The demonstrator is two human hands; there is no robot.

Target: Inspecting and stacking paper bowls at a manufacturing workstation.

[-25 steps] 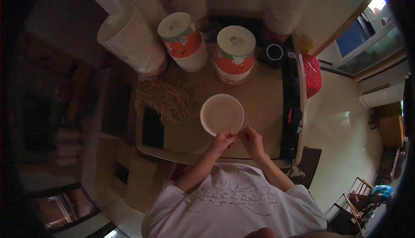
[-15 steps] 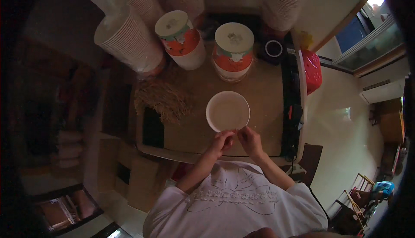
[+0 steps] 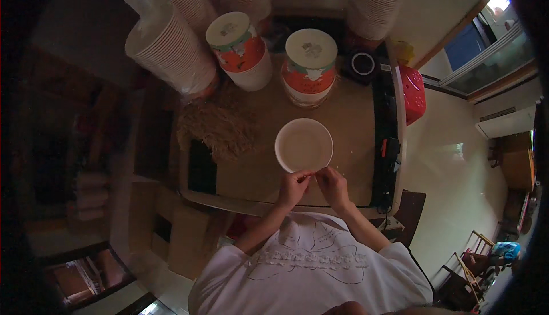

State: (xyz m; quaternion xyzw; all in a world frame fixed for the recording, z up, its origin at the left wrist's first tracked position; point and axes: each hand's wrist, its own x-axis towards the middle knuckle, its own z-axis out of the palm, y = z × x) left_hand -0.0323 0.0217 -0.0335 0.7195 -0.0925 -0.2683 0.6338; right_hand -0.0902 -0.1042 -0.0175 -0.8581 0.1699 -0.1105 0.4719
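A round white paper bowl [image 3: 303,146] stands on the brown tabletop, its open mouth facing up. At its near rim my left hand [image 3: 294,188] and my right hand [image 3: 333,188] meet, fingertips pinched close together. Whatever lies between the fingertips is too small and dim to make out; I cannot tell whether they grip the rim. Beyond the bowl are two upturned stacks of paper buckets with orange and green print, a right stack [image 3: 310,69] and a left stack [image 3: 240,52].
Tall nested stacks of white paper buckets [image 3: 166,52] line the far left, with another stack [image 3: 377,6] at the far right. A heap of tan shredded fibre [image 3: 220,129] lies left of the bowl. A dark round device [image 3: 362,64] and a red plastic stool [image 3: 412,95] are to the right.
My left hand has turned slightly, its fingers now drawn closer against the right fingertips. The bowl stays in nearly the same place.
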